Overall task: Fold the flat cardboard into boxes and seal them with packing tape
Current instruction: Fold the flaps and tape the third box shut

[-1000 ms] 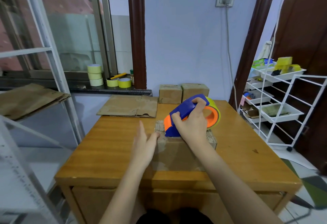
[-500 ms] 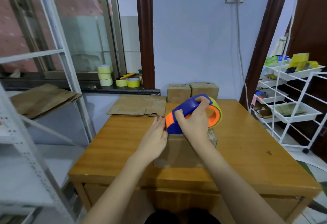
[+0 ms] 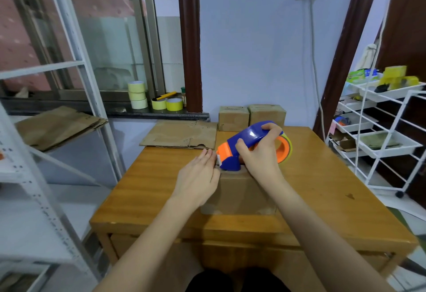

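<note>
Blue-and-orange plastic tape dispenser [image 3: 251,146] on a brown cardboard box [image 3: 237,192] near the wooden table [image 3: 322,188]'s front edge.
Right hand [image 3: 259,155] grips the dispenser's handle; its long axis runs left-right, cutter end pointing left. Left hand [image 3: 198,176], fingers straight, presses the box's left top edge beside the cutter.

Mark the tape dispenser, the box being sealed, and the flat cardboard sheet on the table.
tape dispenser [image 3: 250,138], head view, on its blue handle.
box being sealed [image 3: 239,193], head view, on its near side face.
flat cardboard sheet [image 3: 182,133], head view, on the middle of its top face.
</note>
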`<act>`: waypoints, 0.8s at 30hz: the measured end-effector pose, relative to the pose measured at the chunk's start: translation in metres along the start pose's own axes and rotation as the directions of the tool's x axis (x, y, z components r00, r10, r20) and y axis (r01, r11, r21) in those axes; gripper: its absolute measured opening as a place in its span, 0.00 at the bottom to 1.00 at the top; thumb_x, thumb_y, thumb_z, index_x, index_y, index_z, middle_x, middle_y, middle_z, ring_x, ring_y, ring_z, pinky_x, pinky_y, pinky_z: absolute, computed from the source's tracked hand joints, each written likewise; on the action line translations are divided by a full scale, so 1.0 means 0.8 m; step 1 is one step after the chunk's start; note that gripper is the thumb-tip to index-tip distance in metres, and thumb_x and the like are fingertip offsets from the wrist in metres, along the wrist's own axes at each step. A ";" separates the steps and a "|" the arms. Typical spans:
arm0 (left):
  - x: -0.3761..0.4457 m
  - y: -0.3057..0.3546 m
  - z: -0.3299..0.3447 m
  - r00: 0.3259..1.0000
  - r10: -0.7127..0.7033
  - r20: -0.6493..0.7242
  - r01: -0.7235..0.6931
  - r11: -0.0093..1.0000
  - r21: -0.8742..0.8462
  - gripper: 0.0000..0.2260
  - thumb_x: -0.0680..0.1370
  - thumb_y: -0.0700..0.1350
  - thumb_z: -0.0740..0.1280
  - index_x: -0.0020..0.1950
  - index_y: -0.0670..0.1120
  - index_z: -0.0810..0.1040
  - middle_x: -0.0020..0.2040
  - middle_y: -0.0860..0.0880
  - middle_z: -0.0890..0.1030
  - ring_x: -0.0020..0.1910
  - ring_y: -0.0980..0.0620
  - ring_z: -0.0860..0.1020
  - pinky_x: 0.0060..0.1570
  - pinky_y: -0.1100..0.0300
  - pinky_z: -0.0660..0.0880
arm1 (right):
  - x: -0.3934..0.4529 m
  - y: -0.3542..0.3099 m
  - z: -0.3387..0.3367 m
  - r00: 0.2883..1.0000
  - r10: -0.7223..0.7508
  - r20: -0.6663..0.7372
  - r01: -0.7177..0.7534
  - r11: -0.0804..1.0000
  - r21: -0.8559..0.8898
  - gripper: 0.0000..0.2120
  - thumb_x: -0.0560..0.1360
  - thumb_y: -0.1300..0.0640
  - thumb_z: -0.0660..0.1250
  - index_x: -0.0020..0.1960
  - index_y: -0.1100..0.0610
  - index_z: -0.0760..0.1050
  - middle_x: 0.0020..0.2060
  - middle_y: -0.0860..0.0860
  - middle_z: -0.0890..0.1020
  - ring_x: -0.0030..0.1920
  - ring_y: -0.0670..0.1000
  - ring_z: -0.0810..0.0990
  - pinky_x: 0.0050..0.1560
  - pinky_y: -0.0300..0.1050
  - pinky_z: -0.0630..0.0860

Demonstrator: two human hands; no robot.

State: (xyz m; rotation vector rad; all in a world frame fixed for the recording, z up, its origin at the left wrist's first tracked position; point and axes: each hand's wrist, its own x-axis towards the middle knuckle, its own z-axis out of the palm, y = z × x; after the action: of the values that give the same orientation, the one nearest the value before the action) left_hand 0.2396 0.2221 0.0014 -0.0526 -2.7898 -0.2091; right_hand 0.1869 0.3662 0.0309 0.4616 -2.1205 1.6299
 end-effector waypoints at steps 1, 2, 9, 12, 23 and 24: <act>-0.001 0.001 -0.001 1.000 -0.001 0.001 0.001 1.000 0.000 0.23 0.83 0.49 0.47 0.78 0.46 0.54 0.78 0.50 0.56 0.76 0.57 0.53 0.72 0.62 0.54 | 0.001 -0.002 -0.002 1.000 0.002 0.004 -0.002 1.000 0.012 0.23 0.73 0.63 0.68 0.56 0.52 0.55 0.37 0.49 0.73 0.35 0.56 0.80 0.37 0.52 0.78; -0.001 0.001 -0.001 1.000 0.000 -0.001 0.000 1.000 0.002 0.23 0.83 0.49 0.47 0.78 0.46 0.54 0.78 0.50 0.56 0.76 0.57 0.53 0.72 0.62 0.55 | 0.002 -0.003 -0.005 1.000 0.000 0.001 0.000 1.000 0.017 0.23 0.73 0.64 0.68 0.56 0.53 0.55 0.37 0.48 0.72 0.34 0.52 0.79 0.36 0.46 0.77; -0.002 0.007 0.000 1.000 0.004 0.007 -0.004 1.000 0.010 0.23 0.83 0.49 0.46 0.78 0.46 0.54 0.78 0.49 0.56 0.76 0.56 0.53 0.74 0.61 0.53 | -0.002 -0.007 -0.019 0.999 0.017 -0.045 -0.013 0.996 0.086 0.23 0.72 0.67 0.68 0.58 0.55 0.57 0.40 0.44 0.69 0.34 0.41 0.75 0.32 0.32 0.71; -0.004 0.006 -0.001 1.000 0.011 0.007 -0.011 1.000 0.009 0.23 0.83 0.49 0.45 0.78 0.46 0.54 0.78 0.49 0.55 0.76 0.56 0.52 0.74 0.62 0.51 | 0.007 0.000 -0.041 0.991 0.057 -0.124 -0.039 0.988 0.147 0.23 0.72 0.66 0.67 0.59 0.56 0.58 0.41 0.47 0.71 0.35 0.39 0.74 0.35 0.31 0.70; 0.000 0.012 -0.003 0.998 0.023 0.067 -0.025 1.000 0.015 0.23 0.83 0.49 0.45 0.78 0.45 0.51 0.78 0.49 0.52 0.77 0.55 0.49 0.74 0.61 0.45 | 0.020 0.002 -0.063 0.986 -0.139 0.086 0.163 0.879 -0.448 0.24 0.71 0.58 0.68 0.61 0.57 0.59 0.38 0.53 0.75 0.36 0.56 0.76 0.33 0.46 0.68; 0.001 0.013 -0.003 0.998 0.019 0.064 -0.020 1.000 0.005 0.23 0.83 0.48 0.45 0.78 0.45 0.52 0.78 0.48 0.52 0.77 0.55 0.49 0.74 0.61 0.45 | 0.022 -0.003 -0.059 0.979 -0.167 0.120 0.205 0.823 -0.529 0.24 0.71 0.57 0.67 0.62 0.58 0.60 0.39 0.54 0.75 0.35 0.58 0.76 0.32 0.45 0.67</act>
State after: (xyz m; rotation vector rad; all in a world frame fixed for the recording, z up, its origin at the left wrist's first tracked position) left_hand 0.2403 0.2320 0.0051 -0.0869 -2.8525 -0.1982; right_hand 0.1791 0.4110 0.0526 0.5191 -2.3709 0.8558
